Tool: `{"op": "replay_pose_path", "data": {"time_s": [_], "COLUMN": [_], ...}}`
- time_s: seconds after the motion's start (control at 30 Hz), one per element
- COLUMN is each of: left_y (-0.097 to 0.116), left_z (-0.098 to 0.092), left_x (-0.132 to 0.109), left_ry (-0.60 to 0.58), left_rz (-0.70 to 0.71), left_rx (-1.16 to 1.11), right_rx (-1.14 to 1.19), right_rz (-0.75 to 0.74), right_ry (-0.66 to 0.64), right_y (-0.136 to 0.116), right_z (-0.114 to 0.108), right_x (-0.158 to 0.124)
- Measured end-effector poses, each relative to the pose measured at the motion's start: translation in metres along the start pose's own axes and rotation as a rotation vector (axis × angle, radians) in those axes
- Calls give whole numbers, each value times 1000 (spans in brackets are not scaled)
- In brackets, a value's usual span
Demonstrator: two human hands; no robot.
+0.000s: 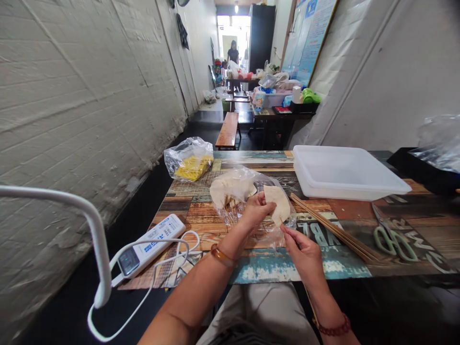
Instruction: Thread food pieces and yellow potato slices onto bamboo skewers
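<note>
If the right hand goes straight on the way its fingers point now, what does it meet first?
Probably the pale sheet pinched by the left hand, just ahead of the right hand and its skewer; depth is uncertain.

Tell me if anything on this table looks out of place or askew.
The white power strip lies slanted at the table's near left corner, one end at the very edge, its cord dangling below. Nothing looks spilled.

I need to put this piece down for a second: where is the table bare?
Bare table between the yellow bag and the power strip, and a smaller patch bordered by the white tray, the skewers and the scissors. Crowded in the middle: the clear bag, the left hand holding the pale sheet, the right hand.
</note>
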State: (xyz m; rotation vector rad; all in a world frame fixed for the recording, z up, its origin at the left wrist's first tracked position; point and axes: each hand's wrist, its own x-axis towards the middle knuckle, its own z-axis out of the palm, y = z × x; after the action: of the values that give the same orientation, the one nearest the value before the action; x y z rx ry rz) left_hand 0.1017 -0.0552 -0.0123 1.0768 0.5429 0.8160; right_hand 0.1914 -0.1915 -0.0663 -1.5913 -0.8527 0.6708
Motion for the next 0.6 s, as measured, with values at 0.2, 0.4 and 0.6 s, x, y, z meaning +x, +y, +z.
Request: {"op": "replay_pose_path", "data": {"time_s": [0.2, 0.4, 0.6], "left_y": [-6, -10, -12], "left_z": [-2, -6, -9], "left_x": [4, 8, 11], "left_ry": [31, 102, 105], "left_rz": [18, 52, 92], "left_rx": [47, 130, 151], "right_rx": [79, 130, 1], "right_rz": [8, -15, -83], "right_ry": [-3, 28, 51], "right_y": [-1, -1, 2], "right_z": [5, 11, 14], "right_x": [3, 5, 9]}}
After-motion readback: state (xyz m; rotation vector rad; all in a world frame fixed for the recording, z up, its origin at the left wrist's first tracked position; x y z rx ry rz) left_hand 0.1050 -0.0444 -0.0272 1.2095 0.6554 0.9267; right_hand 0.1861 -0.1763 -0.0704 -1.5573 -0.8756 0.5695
